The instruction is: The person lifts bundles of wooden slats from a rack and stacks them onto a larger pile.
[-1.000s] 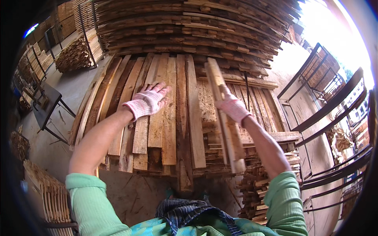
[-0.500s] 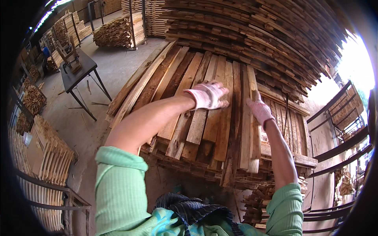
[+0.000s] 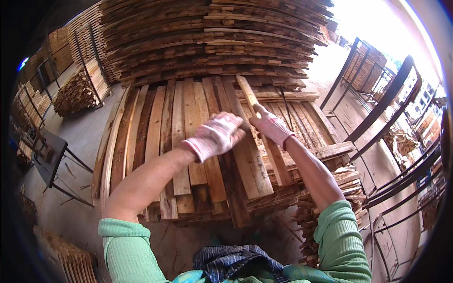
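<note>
Seen from the head camera, the person stands over a low stack of rough wooden planks (image 3: 188, 141) laid side by side, running away from the body toward a much taller pile of boards (image 3: 212, 42) behind it. Both hands wear pale knitted gloves with pink cuffs. The left hand (image 3: 216, 134) is out over the middle of the low stack, its fingers curled downward with the tips near or on the plank tops; whether they actually clasp a board cannot be told. The right hand (image 3: 271, 126) is clenched around a narrow light-coloured plank (image 3: 264, 137) that lies slightly askew across the right part of the stack, its far end (image 3: 244, 87) pointing up toward the tall pile and its near end reaching the front edge. The two hands are just beside each other. To the left, on the concrete floor, stands a dark metal table (image 3: 49, 158), with a heap of short wood pieces (image 3: 75, 92) beyond it. Dark metal racks (image 3: 377, 118) stand to the right.
</note>
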A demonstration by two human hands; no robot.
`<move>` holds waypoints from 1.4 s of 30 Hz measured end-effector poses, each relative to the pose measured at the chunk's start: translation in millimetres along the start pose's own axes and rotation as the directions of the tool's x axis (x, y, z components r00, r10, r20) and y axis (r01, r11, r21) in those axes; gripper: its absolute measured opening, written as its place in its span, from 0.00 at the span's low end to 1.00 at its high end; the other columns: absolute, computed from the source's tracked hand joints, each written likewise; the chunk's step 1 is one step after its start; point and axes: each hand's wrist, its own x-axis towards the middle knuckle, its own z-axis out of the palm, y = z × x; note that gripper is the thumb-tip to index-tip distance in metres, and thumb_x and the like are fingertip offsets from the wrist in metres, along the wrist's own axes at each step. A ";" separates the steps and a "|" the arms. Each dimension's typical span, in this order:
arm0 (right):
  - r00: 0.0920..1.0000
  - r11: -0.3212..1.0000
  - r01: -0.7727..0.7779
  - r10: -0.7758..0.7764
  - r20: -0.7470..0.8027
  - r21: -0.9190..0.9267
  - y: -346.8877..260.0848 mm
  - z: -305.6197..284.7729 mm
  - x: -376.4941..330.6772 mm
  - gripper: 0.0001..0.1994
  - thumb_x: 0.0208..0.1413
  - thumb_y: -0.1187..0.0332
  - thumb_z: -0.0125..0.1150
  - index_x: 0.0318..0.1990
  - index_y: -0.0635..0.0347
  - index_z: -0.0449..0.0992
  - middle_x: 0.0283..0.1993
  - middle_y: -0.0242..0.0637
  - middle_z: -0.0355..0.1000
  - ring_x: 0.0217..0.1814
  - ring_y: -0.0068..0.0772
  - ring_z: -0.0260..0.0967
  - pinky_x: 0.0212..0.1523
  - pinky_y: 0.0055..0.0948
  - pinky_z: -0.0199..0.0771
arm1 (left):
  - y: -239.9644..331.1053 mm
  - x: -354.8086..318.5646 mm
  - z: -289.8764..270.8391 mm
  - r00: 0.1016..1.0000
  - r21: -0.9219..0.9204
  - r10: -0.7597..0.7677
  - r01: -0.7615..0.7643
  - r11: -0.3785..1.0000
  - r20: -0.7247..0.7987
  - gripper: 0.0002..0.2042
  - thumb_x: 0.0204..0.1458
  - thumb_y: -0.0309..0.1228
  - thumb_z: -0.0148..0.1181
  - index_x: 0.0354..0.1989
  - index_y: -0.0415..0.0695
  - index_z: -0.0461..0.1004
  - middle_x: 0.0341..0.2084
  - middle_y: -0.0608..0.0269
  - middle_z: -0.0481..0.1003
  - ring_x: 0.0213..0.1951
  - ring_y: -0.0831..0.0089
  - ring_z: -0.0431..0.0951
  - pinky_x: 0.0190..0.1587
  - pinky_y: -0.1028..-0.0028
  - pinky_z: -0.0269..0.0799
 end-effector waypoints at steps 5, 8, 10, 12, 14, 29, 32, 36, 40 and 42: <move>0.952 0.940 -0.151 0.222 -0.212 0.305 57.0 42.5 -15.3 0.18 0.64 0.56 0.46 0.57 0.48 0.71 0.40 0.54 0.78 0.43 0.60 0.76 0.43 0.50 0.75 | 37.9 13.7 30.0 0.992 0.131 0.068 -0.082 0.988 0.108 0.34 0.66 0.54 0.35 0.73 0.42 0.52 0.73 0.47 0.49 0.74 0.53 0.47 0.75 0.58 0.38; 0.957 0.906 0.099 0.026 -0.287 0.412 1.1 64.0 -8.4 0.15 0.66 0.64 0.44 0.56 0.51 0.71 0.46 0.53 0.77 0.47 0.59 0.75 0.46 0.49 0.76 | 16.0 4.1 49.7 0.999 0.174 0.032 -0.036 0.984 0.026 0.34 0.64 0.53 0.42 0.72 0.43 0.55 0.72 0.48 0.52 0.74 0.54 0.49 0.74 0.56 0.41; 0.980 0.935 0.076 -0.006 -0.198 0.346 6.8 49.9 -7.2 0.16 0.65 0.61 0.46 0.56 0.52 0.71 0.47 0.53 0.77 0.47 0.56 0.76 0.45 0.47 0.77 | 23.2 5.4 41.2 0.997 0.199 0.001 -0.018 0.980 0.083 0.34 0.65 0.53 0.41 0.72 0.42 0.53 0.73 0.47 0.51 0.74 0.54 0.48 0.75 0.59 0.40; 0.939 0.844 -0.285 0.341 -0.045 0.455 6.4 6.3 7.8 0.18 0.64 0.58 0.49 0.58 0.52 0.69 0.45 0.53 0.76 0.42 0.53 0.76 0.44 0.49 0.77 | 23.5 3.2 37.2 0.994 0.219 -0.032 0.008 0.976 0.106 0.34 0.64 0.54 0.42 0.72 0.43 0.54 0.72 0.47 0.51 0.74 0.53 0.48 0.75 0.59 0.40; 0.812 0.904 -0.427 0.393 -0.431 0.021 39.1 -18.6 9.4 0.23 0.62 0.57 0.55 0.62 0.54 0.65 0.42 0.48 0.72 0.36 0.47 0.74 0.44 0.51 0.76 | 26.1 4.1 37.1 0.994 0.191 -0.045 0.025 0.981 0.104 0.34 0.64 0.55 0.41 0.71 0.45 0.57 0.72 0.46 0.52 0.73 0.52 0.50 0.75 0.58 0.40; 0.393 0.499 0.247 0.732 -0.556 0.831 272.7 -61.2 -336.8 0.10 0.59 0.71 0.54 0.45 0.65 0.75 0.32 0.49 0.71 0.34 0.47 0.72 0.37 0.43 0.71 | 268.1 9.5 83.3 0.941 0.207 0.227 -0.177 0.962 -0.251 0.23 0.62 0.24 0.53 0.66 0.43 0.65 0.64 0.46 0.63 0.67 0.50 0.62 0.69 0.55 0.59; 0.202 0.559 -0.335 0.829 -0.522 0.759 338.7 99.9 -534.2 0.18 0.60 0.66 0.57 0.55 0.62 0.74 0.51 0.50 0.75 0.57 0.49 0.72 0.60 0.38 0.71 | 410.8 32.6 178.2 0.744 -0.196 0.613 -0.665 0.721 -0.267 0.21 0.60 0.27 0.58 0.62 0.42 0.70 0.54 0.51 0.75 0.60 0.52 0.71 0.64 0.55 0.67; -0.186 -0.296 -0.955 0.547 0.816 -0.019 206.1 283.4 -863.0 0.15 0.56 0.66 0.58 0.50 0.56 0.80 0.58 0.51 0.73 0.61 0.49 0.70 0.53 0.47 0.75 | 534.3 23.0 368.1 0.750 -0.619 0.523 -0.195 0.761 0.406 0.21 0.55 0.30 0.60 0.58 0.41 0.72 0.50 0.49 0.76 0.54 0.54 0.75 0.59 0.63 0.70; -0.358 -0.442 -0.850 0.086 0.930 -0.286 53.1 292.9 -980.4 0.36 0.56 0.44 0.55 0.68 0.55 0.66 0.73 0.44 0.59 0.75 0.48 0.55 0.69 0.49 0.60 | 648.3 14.1 509.2 0.307 -0.708 0.735 -0.216 0.672 0.604 0.21 0.59 0.39 0.55 0.59 0.43 0.70 0.51 0.48 0.75 0.55 0.54 0.75 0.58 0.63 0.70; -0.315 -0.716 -0.694 0.212 0.925 -0.073 60.3 309.0 -1003.8 0.36 0.58 0.44 0.51 0.69 0.59 0.62 0.72 0.52 0.58 0.74 0.54 0.54 0.71 0.47 0.57 | 711.9 4.0 556.1 0.093 -0.714 0.723 -0.119 0.690 0.684 0.22 0.60 0.40 0.54 0.60 0.42 0.70 0.54 0.49 0.75 0.58 0.55 0.75 0.60 0.65 0.69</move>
